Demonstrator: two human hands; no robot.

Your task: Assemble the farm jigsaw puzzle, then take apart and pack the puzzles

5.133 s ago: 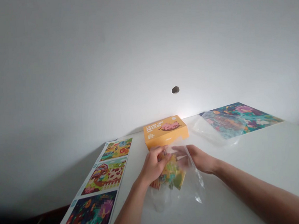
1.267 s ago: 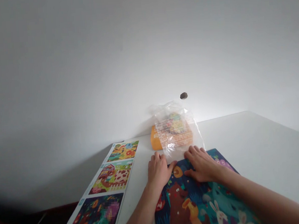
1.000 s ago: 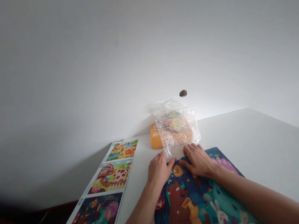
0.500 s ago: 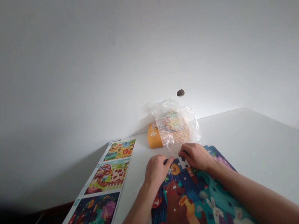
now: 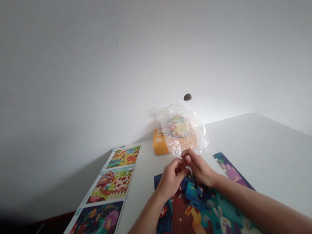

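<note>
A dark, colourful jigsaw puzzle (image 5: 192,222) with a bear, a yellow jar and white rabbits lies on the table before me. My left hand (image 5: 173,177) and my right hand (image 5: 199,167) meet above its far part, fingers closed and thumbs nearly touching. Between and below them are blue puzzle pieces (image 5: 193,192), tilted up from the picture and partly covered by my fingers. Both hands appear to grip these pieces, though the exact contact is hidden. A purple-figured part of the puzzle (image 5: 232,172) lies beyond my right wrist, with white table showing beside it.
A sheet with several printed pictures (image 5: 118,183) lies along the table's left edge. An orange box (image 5: 160,144) stands against the wall, partly covered by a crumpled clear plastic bag (image 5: 200,131). The white table (image 5: 278,158) extends right. The wall has a small hole (image 5: 187,97).
My hands have come together from either side of the puzzle's far edge. Blue pieces there now tilt up beneath my fingers, and table shows between the far middle and the purple right part.
</note>
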